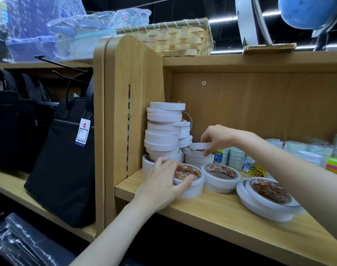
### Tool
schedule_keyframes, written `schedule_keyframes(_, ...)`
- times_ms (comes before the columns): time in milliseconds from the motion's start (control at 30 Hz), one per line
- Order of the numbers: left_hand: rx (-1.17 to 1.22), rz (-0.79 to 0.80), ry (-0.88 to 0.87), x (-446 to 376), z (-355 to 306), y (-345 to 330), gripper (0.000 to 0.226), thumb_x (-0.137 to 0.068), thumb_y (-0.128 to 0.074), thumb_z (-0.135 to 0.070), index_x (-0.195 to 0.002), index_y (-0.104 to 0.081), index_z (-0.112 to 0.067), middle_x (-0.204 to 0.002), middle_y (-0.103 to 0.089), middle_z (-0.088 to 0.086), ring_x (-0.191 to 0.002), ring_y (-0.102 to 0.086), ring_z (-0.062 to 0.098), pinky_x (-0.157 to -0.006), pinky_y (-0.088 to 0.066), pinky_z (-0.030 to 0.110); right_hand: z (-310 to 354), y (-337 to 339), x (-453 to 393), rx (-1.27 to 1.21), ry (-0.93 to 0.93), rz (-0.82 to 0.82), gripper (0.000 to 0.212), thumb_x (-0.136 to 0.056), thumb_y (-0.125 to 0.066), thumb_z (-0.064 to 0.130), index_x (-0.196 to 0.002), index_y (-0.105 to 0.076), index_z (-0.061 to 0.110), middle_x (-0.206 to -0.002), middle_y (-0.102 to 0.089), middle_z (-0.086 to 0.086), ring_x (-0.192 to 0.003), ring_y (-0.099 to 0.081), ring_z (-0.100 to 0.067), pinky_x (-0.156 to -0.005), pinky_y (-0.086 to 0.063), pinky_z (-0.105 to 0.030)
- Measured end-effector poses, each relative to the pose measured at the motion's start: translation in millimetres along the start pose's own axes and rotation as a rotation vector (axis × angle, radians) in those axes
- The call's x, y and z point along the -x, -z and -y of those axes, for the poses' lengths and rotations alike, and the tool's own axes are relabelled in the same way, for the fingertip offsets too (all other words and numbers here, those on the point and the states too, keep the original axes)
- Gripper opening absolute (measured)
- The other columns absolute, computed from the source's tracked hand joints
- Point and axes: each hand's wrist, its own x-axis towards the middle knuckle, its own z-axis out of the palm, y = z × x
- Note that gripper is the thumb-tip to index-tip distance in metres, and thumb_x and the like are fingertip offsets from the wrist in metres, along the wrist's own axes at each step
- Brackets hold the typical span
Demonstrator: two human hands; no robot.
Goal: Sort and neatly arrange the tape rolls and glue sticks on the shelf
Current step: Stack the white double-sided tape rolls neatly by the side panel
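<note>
So, roughly halfway, judging by the shelf (211,212). Tall white tape stack (163,131) already up in the back left corner, leaning a bit. Shorter stack (197,157) just beside it, getting another thin roll (200,145), pinched by the right hand (217,138). Left hand (163,184) wrapped over the front roll (190,182) at the shelf edge. Still loose: the middle roll (221,176) and a flat pile of rolls (267,198) to the right. No glue sticks clearly in sight; blurry wrapped stuff (298,150) further right. Red and white labels on the cores, text unreadable. White tag (83,132) on a black bag (64,169), also illegible.
</note>
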Motion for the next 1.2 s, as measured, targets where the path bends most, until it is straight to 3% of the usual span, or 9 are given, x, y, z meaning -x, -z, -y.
schedule_keyframes(133,0.006,0.014,0.021,-0.3,-1.2,0.7,0.046,-0.086,-0.043,-0.059,-0.116,-0.052,-0.025,-0.113,-0.045,-0.008,-0.118,-0.032,0.002,-0.097,-0.037,0.028,0.8,0.5,1.6,0.011,0.029,-0.023,0.026,-0.076,-0.074,0.03,-0.082,-0.066,0.006,-0.068,-0.053,-0.001,-0.064,-0.045,-0.015,-0.059,-0.033,-0.028)
schedule_keyframes(233,-0.005,0.015,0.028,-1.9,-0.5,-0.1,0.061,-0.075,-0.035,-0.072,-0.113,-0.052,-0.028,-0.112,-0.047,-0.01,-0.117,-0.032,0.002,-0.095,-0.034,0.025,-0.2,-7.7,-4.4,0.018,0.029,-0.056,0.023,-0.074,-0.076,0.025,-0.064,-0.059,0.013,-0.059,-0.048,0.002,-0.057,-0.041,-0.014,-0.053,-0.031,-0.026)
schedule_keyframes(400,-0.078,-0.254,-0.047,0.8,-5.1,0.0,0.069,-0.07,-0.023,-0.069,-0.115,-0.052,-0.026,-0.118,-0.043,-0.016,-0.114,-0.024,-0.001,-0.095,-0.017,0.021,-1.1,-18.3,-17.6,0.053,-0.043,-0.098,0.045,-0.074,-0.077,0.028,-0.055,-0.037,0.015,-0.057,-0.038,0.001,-0.053,-0.034,-0.018,-0.05,-0.026,-0.028)
schedule_keyframes(533,0.004,-0.395,0.026,1.8,-3.6,0.3,0.069,-0.072,-0.029,-0.065,-0.127,-0.044,-0.026,-0.133,-0.034,-0.012,-0.122,-0.021,0.0,-0.098,-0.016,0.02,-10.4,-3.8,-18.2,-0.029,-0.049,-0.094,0.04,-0.071,-0.076,0.045,-0.089,-0.062,0.012,-0.087,-0.059,0.0,-0.083,-0.055,-0.018,-0.069,-0.044,-0.028)
schedule_keyframes(633,-0.029,-0.442,0.068,1.1,-3.7,-0.9,0.062,-0.077,-0.044,-0.049,-0.132,-0.04,-0.021,-0.138,-0.031,-0.004,-0.127,-0.022,0.009,-0.1,-0.016,0.021,-6.3,10.8,-24.6,-0.183,0.059,-0.345,0.05,-0.078,-0.074,0.029,-0.121,-0.055,0.011,-0.12,-0.058,-0.004,-0.097,-0.048,-0.012,-0.079,-0.035,-0.018)
schedule_keyframes(733,-0.068,-0.447,0.099,-0.2,-3.2,-2.0,0.054,-0.085,-0.056,-0.024,-0.135,-0.038,-0.016,-0.141,-0.027,0.001,-0.13,-0.02,0.015,-0.103,-0.019,0.026,10.9,13.7,-43.3,-0.201,0.175,-0.288,0.054,-0.084,-0.066,0.011,-0.134,-0.045,0.011,-0.135,-0.05,-0.004,-0.1,-0.043,-0.007,-0.075,-0.029,-0.013)
schedule_keyframes(867,-0.073,-0.435,0.12,-0.1,-5.9,-1.5,0.053,-0.085,-0.055,-0.023,-0.135,-0.038,-0.015,-0.142,-0.027,0.002,-0.13,-0.021,0.017,-0.106,-0.02,0.03,21.0,0.0,-65.8,-0.166,0.105,-0.301,0.028,-0.081,-0.059,0.001,-0.109,-0.061,0.001,-0.111,-0.064,-0.014,-0.103,-0.058,-0.028,-0.07,-0.038,-0.025)
schedule_keyframes(1100,-0.086,-0.425,0.121,0.4,-8.0,0.4,0.054,-0.086,-0.055,-0.022,-0.135,-0.037,-0.014,-0.143,-0.025,0.003,-0.13,-0.021,0.019,-0.106,-0.02,0.03,24.8,9.8,-69.3,-0.133,-0.024,-0.146,0.012,-0.083,-0.058,-0.001,-0.094,-0.062,-0.004,-0.098,-0.068,-0.019,-0.077,-0.067,-0.026,-0.068,-0.058,-0.037)
schedule_keyframes(1200,-0.088,-0.411,0.127,0.4,-8.0,0.0,0.055,-0.086,-0.054,-0.023,-0.136,-0.035,-0.015,-0.144,-0.024,0.002,-0.131,-0.019,0.018,-0.107,-0.02,0.03,22.9,14.5,-61.8,-0.108,-0.025,-0.256,0.011,-0.083,-0.054,-0.002,-0.077,-0.062,0.002,-0.094,-0.068,-0.021,-0.062,-0.062,-0.022,-0.06,-0.053,-0.03)
